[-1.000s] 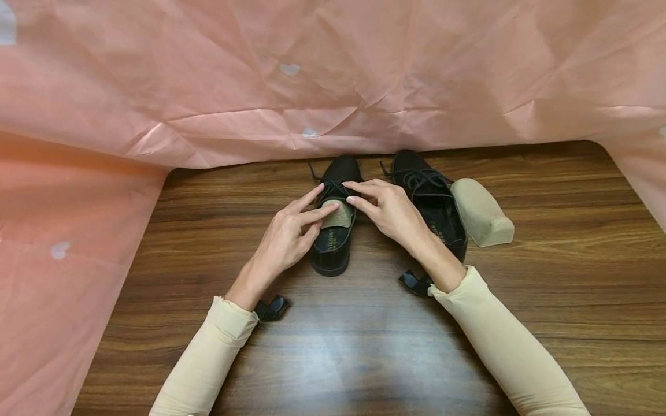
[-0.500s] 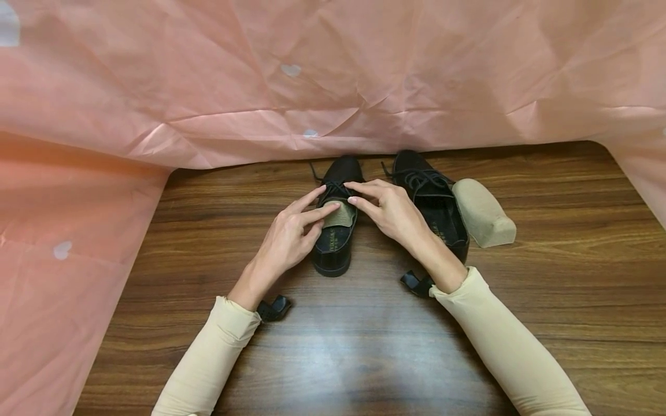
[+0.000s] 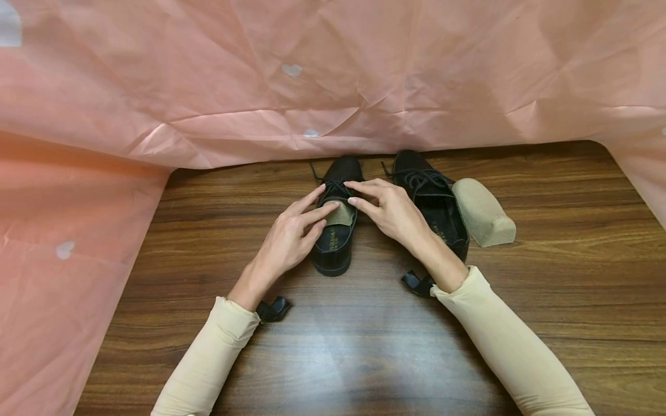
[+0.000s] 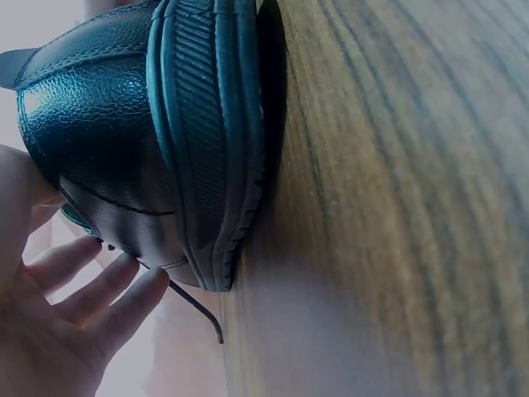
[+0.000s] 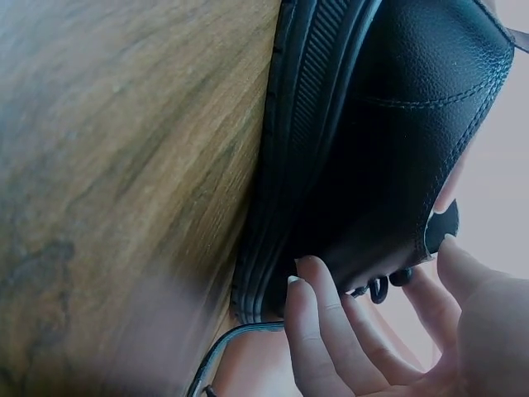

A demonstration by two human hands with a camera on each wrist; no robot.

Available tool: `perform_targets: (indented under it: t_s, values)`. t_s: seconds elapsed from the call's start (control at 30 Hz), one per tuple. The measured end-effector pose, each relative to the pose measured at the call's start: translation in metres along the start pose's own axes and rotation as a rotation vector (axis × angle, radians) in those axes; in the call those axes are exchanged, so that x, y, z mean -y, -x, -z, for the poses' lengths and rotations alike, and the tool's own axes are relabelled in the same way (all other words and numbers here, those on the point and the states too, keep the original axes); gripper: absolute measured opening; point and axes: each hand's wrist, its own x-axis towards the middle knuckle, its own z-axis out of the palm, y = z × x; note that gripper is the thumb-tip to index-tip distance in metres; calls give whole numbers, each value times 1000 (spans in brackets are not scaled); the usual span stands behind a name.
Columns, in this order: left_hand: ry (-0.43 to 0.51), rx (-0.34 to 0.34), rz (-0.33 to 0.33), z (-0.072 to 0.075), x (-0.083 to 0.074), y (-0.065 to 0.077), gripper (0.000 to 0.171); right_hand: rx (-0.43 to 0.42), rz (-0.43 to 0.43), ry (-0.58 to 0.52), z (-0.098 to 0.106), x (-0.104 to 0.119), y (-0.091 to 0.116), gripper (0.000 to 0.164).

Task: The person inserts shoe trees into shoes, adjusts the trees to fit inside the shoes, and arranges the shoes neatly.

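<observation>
My left hand (image 3: 283, 242) and right hand (image 3: 391, 209) press straight fingertips on the insert (image 3: 339, 215), nearly seated in the left shoe (image 3: 335, 222). At three o'clock, the second shoe (image 3: 434, 202) sits unfilled, its insert (image 3: 483, 212) alongside.

I sit at a dark wood-grain table (image 3: 546, 300) that fills the lower and middle part of the frame. A crumpled pink sheet (image 3: 333, 75) hangs across the whole upper half, falls down the left side and shows again at the right edge. It bears a few pale spots. A soft glare lies on the wood at lower centre.
</observation>
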Motion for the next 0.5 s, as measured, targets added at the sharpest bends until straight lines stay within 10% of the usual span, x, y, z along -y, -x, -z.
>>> perform_targets:
  t_s: [0.5]
  values:
    - [91,17,46,3,4,10,39,106,-43,-20,-9,7,10,72]
